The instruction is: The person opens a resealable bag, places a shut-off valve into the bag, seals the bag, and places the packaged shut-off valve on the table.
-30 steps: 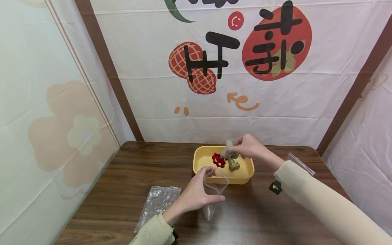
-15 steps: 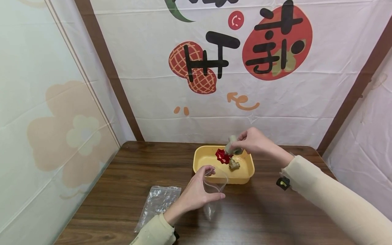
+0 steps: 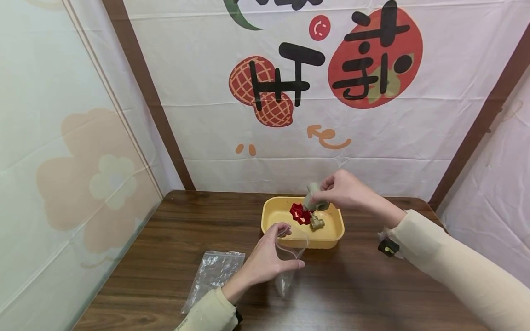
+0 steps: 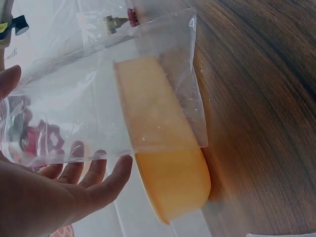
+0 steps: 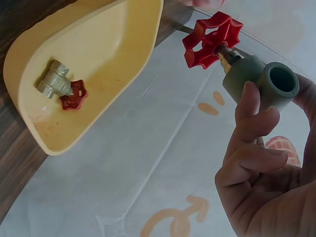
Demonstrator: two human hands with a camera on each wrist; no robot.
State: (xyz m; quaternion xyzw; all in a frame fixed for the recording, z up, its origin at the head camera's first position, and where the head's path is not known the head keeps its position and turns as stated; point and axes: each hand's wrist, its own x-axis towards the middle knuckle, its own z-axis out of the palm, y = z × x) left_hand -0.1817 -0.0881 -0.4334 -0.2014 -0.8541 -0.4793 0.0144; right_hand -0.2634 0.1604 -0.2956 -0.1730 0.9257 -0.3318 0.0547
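Observation:
In the head view my right hand (image 3: pixel 345 188) pinches a grey-green plastic pipe valve (image 3: pixel 314 197) with a red handwheel (image 3: pixel 300 214), raised above the yellow tray (image 3: pixel 269 218). The right wrist view shows the held valve (image 5: pixel 259 81) up close, its round socket facing outward. A brass valve (image 3: pixel 317 223) lies in the tray; its own red handwheel (image 5: pixel 74 96) shows in the right wrist view. My left hand (image 3: pixel 265 259) holds a clear zip bag (image 3: pixel 285 278) upright in front of the tray, its mouth spread between thumb and fingers. The bag (image 4: pixel 89 108) looks empty.
A flat clear zip bag (image 3: pixel 217 271) lies on the wooden table (image 3: pixel 157 257) left of my left hand. Beyond the held bag, the left wrist view shows a brass valve with a red wheel (image 4: pixel 116 23) by clear plastic. A printed cloth (image 3: pixel 232 174) hangs behind the table.
My right hand has lifted the grey-green valve slightly up and to the right from the tray. Over the last half second it barely moves. The left hand stays in place with the bag.

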